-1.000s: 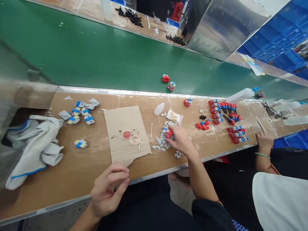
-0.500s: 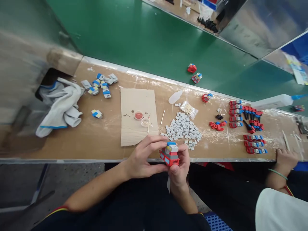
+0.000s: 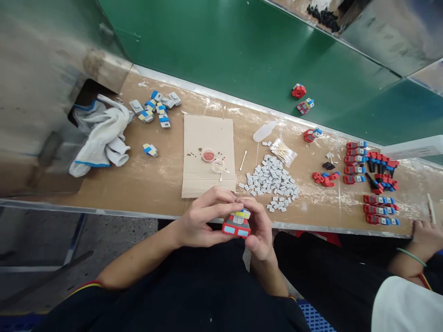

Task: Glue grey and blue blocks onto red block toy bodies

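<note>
red toy piece (image 3: 236, 227) is held between the two hands (image 3: 200, 219) (image 3: 262, 228)

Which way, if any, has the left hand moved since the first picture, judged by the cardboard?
Yes, rightward: the left hand was near the front left corner of the cardboard; now it is near the front right corner.

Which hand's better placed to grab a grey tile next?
Probably the right hand: it's nearer the grey tiles. Both hold the red toy vehicle, so the left hand could support it.
</note>
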